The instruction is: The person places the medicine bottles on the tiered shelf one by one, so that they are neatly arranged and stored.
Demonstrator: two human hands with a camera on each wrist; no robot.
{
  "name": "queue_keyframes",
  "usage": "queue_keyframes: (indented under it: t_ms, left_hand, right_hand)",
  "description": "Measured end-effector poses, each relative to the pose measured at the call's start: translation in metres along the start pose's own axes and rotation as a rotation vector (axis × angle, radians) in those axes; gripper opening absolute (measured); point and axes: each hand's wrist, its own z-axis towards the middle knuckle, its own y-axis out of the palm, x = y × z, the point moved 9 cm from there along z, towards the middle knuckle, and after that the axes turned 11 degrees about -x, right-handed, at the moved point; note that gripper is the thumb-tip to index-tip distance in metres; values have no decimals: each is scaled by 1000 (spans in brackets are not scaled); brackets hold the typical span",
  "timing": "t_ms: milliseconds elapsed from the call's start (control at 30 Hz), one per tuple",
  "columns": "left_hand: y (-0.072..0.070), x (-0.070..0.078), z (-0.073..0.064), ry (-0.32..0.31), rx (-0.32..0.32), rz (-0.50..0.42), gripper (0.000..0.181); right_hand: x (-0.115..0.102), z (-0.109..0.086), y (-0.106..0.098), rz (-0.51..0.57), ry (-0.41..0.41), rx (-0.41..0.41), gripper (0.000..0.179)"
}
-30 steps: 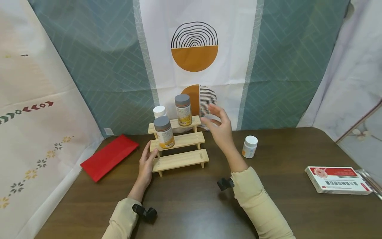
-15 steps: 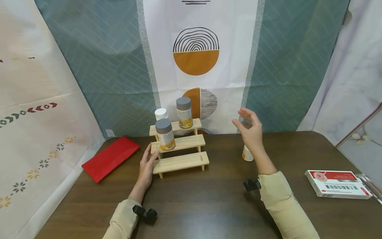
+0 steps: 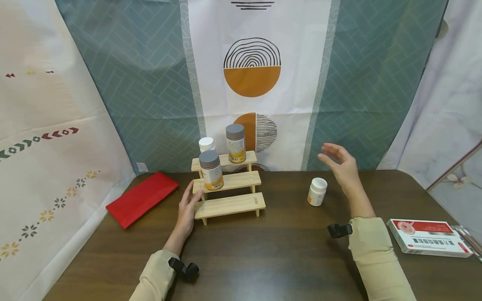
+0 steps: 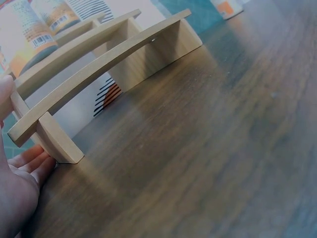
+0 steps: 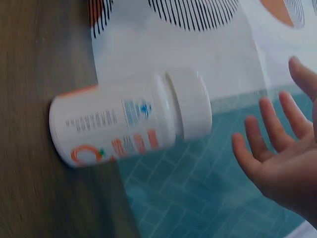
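My left hand [image 3: 187,209] grips the left end of a three-step wooden stand [image 3: 230,205], its thumb at the middle step. In the left wrist view its other fingers [image 4: 30,162] lie by the stand's leg. A grey-capped bottle [image 3: 212,173] stands on the middle step; another grey-capped bottle [image 3: 236,146] and a white-capped bottle [image 3: 206,144], partly hidden, are on the top step. To the right, a small white pill bottle [image 3: 317,193] stands upright on the table. My right hand [image 3: 344,170] is raised beside it, fingers apart and holding nothing; the right wrist view shows a gap between fingers and cap.
A red envelope [image 3: 142,199] lies on the brown table [image 3: 263,259] left of the stand. At the right edge are a red and white box [image 3: 429,237] and some thin metallic sticks [image 3: 468,240]. Patterned cloths hang behind.
My right hand has moved from near the stand to the right, past the white pill bottle, which shows again. My left hand has stayed at the stand, and the bottles have not moved.
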Motion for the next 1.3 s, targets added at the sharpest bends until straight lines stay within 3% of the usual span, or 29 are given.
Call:
queue_keyframes:
  t_ms: [233,467,867,1300]
  left_hand:
    - [1,0,2,16,2,0,61]
    - [-1,-2,0,21,6,-5,61]
    - [2,0,1,0,-1,-16,61]
    - [2,0,1,-1,-11,-17,61]
  right_hand:
    - [18,-1,-4,39,44,-230,56]
    - [34,-5,8,53,62,-424,59]
    - [54,-7,18,68,90,-566,61]
    - [69,-11,25,25,127,-642,61]
